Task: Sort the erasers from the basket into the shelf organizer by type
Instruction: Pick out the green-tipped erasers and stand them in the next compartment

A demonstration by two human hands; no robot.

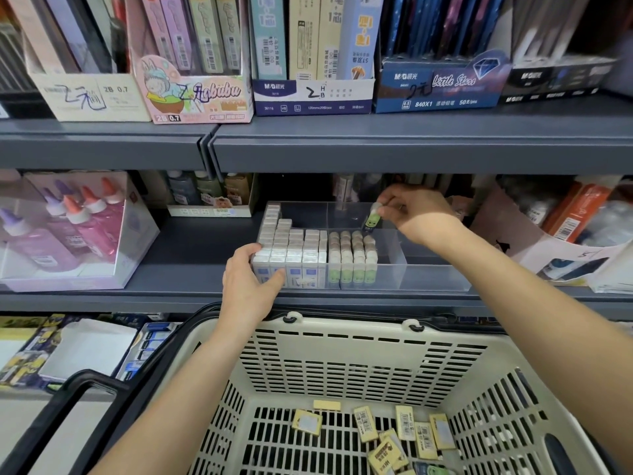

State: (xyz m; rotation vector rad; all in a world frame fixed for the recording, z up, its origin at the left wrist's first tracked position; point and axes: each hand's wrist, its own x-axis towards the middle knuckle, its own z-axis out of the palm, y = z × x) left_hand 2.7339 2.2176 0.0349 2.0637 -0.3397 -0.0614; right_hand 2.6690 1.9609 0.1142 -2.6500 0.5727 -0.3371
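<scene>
Gripping front-left corner of clear shelf organizer (pixel 435 277) with left hand (pixel 250 282), thumb lying along the front wall, fingers curling over the top edge. Pinching one green eraser (pixel 370 221) in right hand (pixel 418 214) fingertips, holding it tilted above the middle compartment, just behind the packed green erasers (pixel 352 258). Noting white-and-blue erasers (pixel 291 248) standing in rows in the left compartment. Seeing cream basket (pixel 342 341) below the shelf edge, carrying loose yellow erasers (pixel 404 430) scattered on its floor. Logging glue bottles (pixel 68 228) on the same shelf, left of the organizer; boxed pencil leads (pixel 311 56) on the shelf above.
</scene>
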